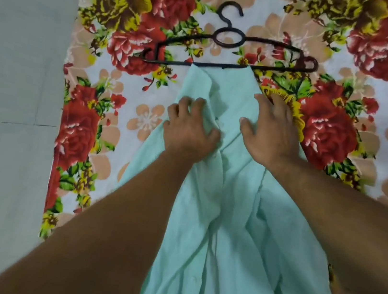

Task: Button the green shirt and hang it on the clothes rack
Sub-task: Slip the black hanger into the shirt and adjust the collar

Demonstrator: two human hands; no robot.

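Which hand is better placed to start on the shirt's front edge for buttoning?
Probably the left. The left hand has its fingers curled into the shirt at the front edge; the right hand lies flat with fingers spread, only pressing the cloth beside it.

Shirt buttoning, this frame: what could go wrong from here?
1. The green shirt is creased; the left hand bunches one front edge while the right hand presses flat, so buttons may meet wrong holes.
2. Its far edge touches the hanger at the bottom bar; a tug could drag it along.
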